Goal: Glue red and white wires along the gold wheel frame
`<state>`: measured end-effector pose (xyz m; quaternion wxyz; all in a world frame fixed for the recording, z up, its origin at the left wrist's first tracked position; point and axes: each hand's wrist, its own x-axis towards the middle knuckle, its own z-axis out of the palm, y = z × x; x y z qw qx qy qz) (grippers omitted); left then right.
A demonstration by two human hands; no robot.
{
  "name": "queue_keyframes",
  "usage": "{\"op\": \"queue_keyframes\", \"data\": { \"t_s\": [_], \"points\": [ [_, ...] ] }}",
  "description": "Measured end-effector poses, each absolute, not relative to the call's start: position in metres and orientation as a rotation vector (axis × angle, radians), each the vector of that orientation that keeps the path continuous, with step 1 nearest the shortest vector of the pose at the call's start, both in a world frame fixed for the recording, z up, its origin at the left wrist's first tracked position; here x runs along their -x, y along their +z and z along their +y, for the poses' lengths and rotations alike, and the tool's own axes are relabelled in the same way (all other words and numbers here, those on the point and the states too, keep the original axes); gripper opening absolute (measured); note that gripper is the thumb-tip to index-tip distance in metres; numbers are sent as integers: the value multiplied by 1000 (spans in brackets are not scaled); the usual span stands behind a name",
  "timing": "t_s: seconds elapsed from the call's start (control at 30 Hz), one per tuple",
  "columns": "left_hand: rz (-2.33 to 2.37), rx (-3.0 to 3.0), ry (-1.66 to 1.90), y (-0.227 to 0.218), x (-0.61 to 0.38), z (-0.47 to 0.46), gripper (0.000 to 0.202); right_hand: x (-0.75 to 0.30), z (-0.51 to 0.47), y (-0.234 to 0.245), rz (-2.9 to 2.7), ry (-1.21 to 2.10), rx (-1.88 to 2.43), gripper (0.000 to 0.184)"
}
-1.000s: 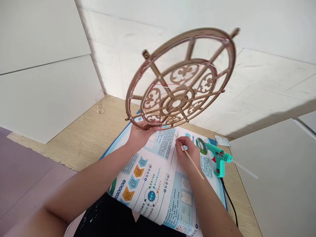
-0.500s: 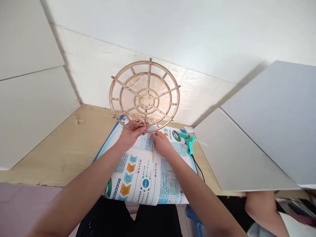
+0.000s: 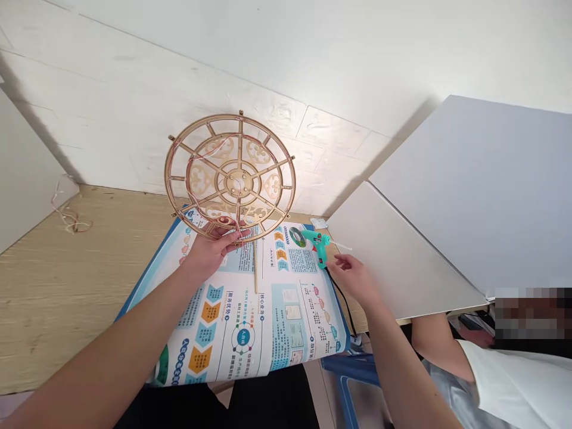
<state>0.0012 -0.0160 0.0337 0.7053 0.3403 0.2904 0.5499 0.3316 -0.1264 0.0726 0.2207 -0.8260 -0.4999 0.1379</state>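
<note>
A round gold frame (image 3: 230, 183) with spokes, scrollwork panels and small tabs around its rim stands tilted upright. My left hand (image 3: 214, 247) is closed on its lower edge, where thin red and white wires (image 3: 238, 223) run down. A thin wooden stick (image 3: 256, 268) lies below the frame on a printed sheet (image 3: 243, 292). To the right rests a teal glue gun (image 3: 319, 241), a glue stick jutting from its rear and a black cord trailing from the handle. My right hand (image 3: 353, 275) is beside that handle, fingers slightly curled and apart, holding nothing; contact is unclear.
Grey-white panels (image 3: 402, 256) stand on the right, with another panel (image 3: 27, 173) at the left. Loose wires (image 3: 74, 223) lie on the wooden table (image 3: 67, 286). A person's arm (image 3: 440, 345) in a white sleeve is at lower right, near a blue stool (image 3: 353, 381).
My right hand has left the frame's lower edge and moved right to the glue gun's handle. My left hand still holds the frame. The view has shifted to the right.
</note>
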Motion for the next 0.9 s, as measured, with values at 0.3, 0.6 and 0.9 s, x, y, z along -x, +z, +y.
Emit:
{"op": "queue_keyframes", "data": {
  "t_s": [0.3,0.6,0.9],
  "points": [
    [701,-774,1200,23,-11,-7,46,-342,-70,63,-1356,725,2025,25],
    [769,-902,1097,14,-14,-2,42,-283,-83,83,-1730,776,1406,11],
    [882,-1008,1089,22,-17,-11,34,-270,-70,32,-1661,981,1278,6]
  ]
}}
